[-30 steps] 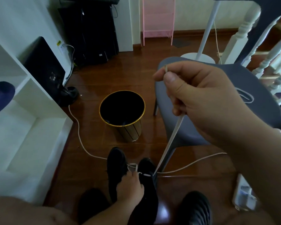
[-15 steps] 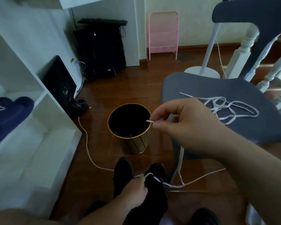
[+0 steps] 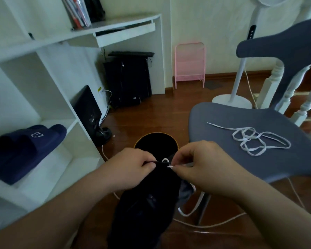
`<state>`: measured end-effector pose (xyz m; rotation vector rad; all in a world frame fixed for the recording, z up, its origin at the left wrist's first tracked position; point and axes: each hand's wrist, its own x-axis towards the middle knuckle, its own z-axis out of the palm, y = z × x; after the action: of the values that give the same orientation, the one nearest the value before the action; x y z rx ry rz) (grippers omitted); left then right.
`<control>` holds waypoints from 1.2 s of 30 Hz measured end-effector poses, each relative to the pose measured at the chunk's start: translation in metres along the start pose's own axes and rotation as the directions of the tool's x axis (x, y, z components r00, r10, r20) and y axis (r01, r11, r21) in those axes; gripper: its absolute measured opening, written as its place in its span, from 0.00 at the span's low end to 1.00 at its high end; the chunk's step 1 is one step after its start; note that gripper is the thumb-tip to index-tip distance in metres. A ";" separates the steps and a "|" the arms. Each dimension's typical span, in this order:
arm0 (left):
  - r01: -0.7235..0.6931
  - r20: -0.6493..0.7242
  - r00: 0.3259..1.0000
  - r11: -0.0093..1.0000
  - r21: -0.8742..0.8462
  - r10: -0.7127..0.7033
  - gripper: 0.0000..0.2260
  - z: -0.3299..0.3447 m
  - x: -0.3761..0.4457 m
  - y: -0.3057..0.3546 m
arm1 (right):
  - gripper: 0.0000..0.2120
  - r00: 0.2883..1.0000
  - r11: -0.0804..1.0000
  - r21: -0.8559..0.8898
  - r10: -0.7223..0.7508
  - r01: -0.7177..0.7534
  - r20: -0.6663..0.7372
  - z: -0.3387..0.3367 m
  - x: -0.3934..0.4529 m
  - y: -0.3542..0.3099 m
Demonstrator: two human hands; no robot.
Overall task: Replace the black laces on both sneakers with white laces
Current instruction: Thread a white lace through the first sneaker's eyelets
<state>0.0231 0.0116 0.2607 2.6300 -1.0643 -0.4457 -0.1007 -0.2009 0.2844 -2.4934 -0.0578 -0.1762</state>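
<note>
Black sneaker raised; right hand now pinches white lace tip.

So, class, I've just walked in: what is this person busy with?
A person is lacing a black sneaker held up before them. The left hand grips the shoe's upper edge, while the right hand pinches the tip of a white lace at an eyelet. A second white lace lies loose on the grey chair, unused.

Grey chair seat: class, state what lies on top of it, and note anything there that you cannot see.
A loose white lace lies coiled on the grey chair seat. The right hand covers the seat's near-left corner, so that part stays unseen.
</note>
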 end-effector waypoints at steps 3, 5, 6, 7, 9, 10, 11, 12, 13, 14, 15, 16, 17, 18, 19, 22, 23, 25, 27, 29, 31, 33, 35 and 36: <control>-0.018 -0.183 0.983 0.987 -0.158 -0.011 0.08 -0.013 -0.011 0.017 | 0.04 0.998 1.000 -0.013 0.027 -0.028 -0.058 0.002 0.003 0.000; -0.021 -0.213 0.976 0.963 -0.269 -0.038 0.08 -0.017 -0.012 0.022 | 0.05 0.994 0.998 0.019 0.061 -0.060 -0.091 0.000 0.005 0.000; -0.019 -0.202 0.978 0.945 -0.328 -0.050 0.09 -0.018 -0.011 0.024 | 0.05 0.991 0.996 0.037 0.079 -0.075 -0.107 0.000 0.006 0.001; -0.007 -0.176 0.982 0.915 -0.404 -0.070 0.09 -0.019 -0.011 0.026 | 0.05 0.988 0.995 0.051 0.095 -0.089 -0.125 -0.001 0.005 0.001; 0.054 -0.081 0.988 0.777 -0.627 -0.134 0.11 -0.021 -0.010 0.032 | 0.05 0.978 0.993 0.055 0.117 -0.109 -0.172 -0.001 0.005 0.001; 0.102 -0.012 0.986 0.651 -0.753 -0.168 0.12 -0.022 -0.009 0.036 | 0.05 0.972 0.992 0.055 0.125 -0.116 -0.197 -0.001 0.006 0.001; 0.150 0.058 0.979 0.505 -0.850 -0.195 0.12 -0.022 -0.008 0.040 | 0.05 0.966 0.990 0.064 0.136 -0.125 -0.221 -0.002 0.008 0.001; 0.200 0.126 0.968 0.368 -0.908 -0.216 0.12 -0.021 -0.007 0.043 | 0.06 0.960 0.988 0.085 0.148 -0.132 -0.237 -0.004 0.009 0.001; 0.249 0.193 0.954 0.253 -0.935 -0.228 0.11 -0.021 -0.005 0.044 | 0.06 0.957 0.985 0.108 0.158 -0.135 -0.245 -0.006 0.011 0.002; 0.294 0.257 0.941 0.157 -0.943 -0.221 0.10 -0.020 -0.004 0.045 | 0.06 0.955 0.982 0.127 0.166 -0.138 -0.244 -0.008 0.012 0.002; 0.329 0.309 0.932 0.081 -0.941 -0.191 0.10 -0.018 -0.003 0.045 | 0.06 0.955 0.980 0.140 0.173 -0.142 -0.240 -0.010 0.012 0.002; 0.349 0.341 0.927 0.025 -0.937 -0.156 0.10 -0.016 -0.002 0.045 | 0.06 0.956 0.979 0.145 0.178 -0.147 -0.235 -0.012 0.012 0.003; 0.356 0.354 0.926 -0.005 -0.934 -0.135 0.11 -0.013 -0.001 0.045 | 0.06 0.957 0.978 0.141 0.181 -0.151 -0.229 -0.013 0.012 0.004; 0.351 0.349 0.928 -0.011 -0.936 -0.128 0.12 -0.011 -0.001 0.045 | 0.06 0.958 0.979 0.132 0.183 -0.156 -0.220 -0.013 0.012 0.005; 0.335 0.332 0.934 -0.003 -0.942 -0.130 0.13 -0.010 0.000 0.045 | 0.06 0.960 0.979 0.123 0.184 -0.161 -0.213 -0.013 0.011 0.005; 0.269 0.262 0.950 0.021 -0.963 -0.168 0.16 -0.008 0.002 0.049 | 0.04 0.959 0.980 0.111 0.186 -0.166 -0.213 -0.012 0.011 0.005; 0.248 0.236 0.955 0.047 -0.968 -0.180 0.16 -0.008 0.001 0.051 | 0.04 0.959 0.981 0.105 0.184 -0.165 -0.214 -0.012 0.010 0.005; 0.200 0.175 0.966 0.123 -0.972 -0.193 0.16 -0.009 -0.001 0.056 | 0.03 0.960 0.982 0.086 0.182 -0.167 -0.211 -0.011 0.009 0.005; 0.141 0.095 0.975 0.231 -0.963 -0.202 0.14 -0.009 -0.005 0.060 | 0.03 0.957 0.980 0.067 0.198 -0.188 -0.214 -0.011 0.009 0.005; 0.054 -0.035 0.980 0.436 -0.898 -0.194 0.12 -0.007 -0.008 0.062 | 0.04 0.948 0.975 0.054 0.222 -0.215 -0.227 -0.010 0.009 0.006; -0.052 -0.214 0.965 0.696 -0.716 -0.149 0.11 -0.002 -0.010 0.060 | 0.04 0.945 0.972 0.046 0.235 -0.231 -0.226 -0.009 0.009 0.006; -0.109 -0.332 0.939 0.846 -0.522 -0.084 0.12 0.003 -0.012 0.059 | 0.05 0.942 0.971 0.044 0.240 -0.236 -0.234 -0.008 0.008 0.004; -0.138 -0.387 0.921 0.887 -0.440 -0.049 0.15 0.007 -0.014 0.059 | 0.05 0.932 0.973 0.034 0.228 -0.228 -0.281 -0.004 0.008 0.002; -0.158 -0.423 0.905 0.900 -0.407 -0.032 0.17 0.008 -0.015 0.059 | 0.04 0.922 0.975 0.052 0.222 -0.217 -0.317 -0.002 0.008 0.001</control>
<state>-0.0267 -0.0201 0.2770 2.1470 -0.7951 -0.0706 -0.0931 -0.2032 0.2862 -2.4009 0.3546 -0.4823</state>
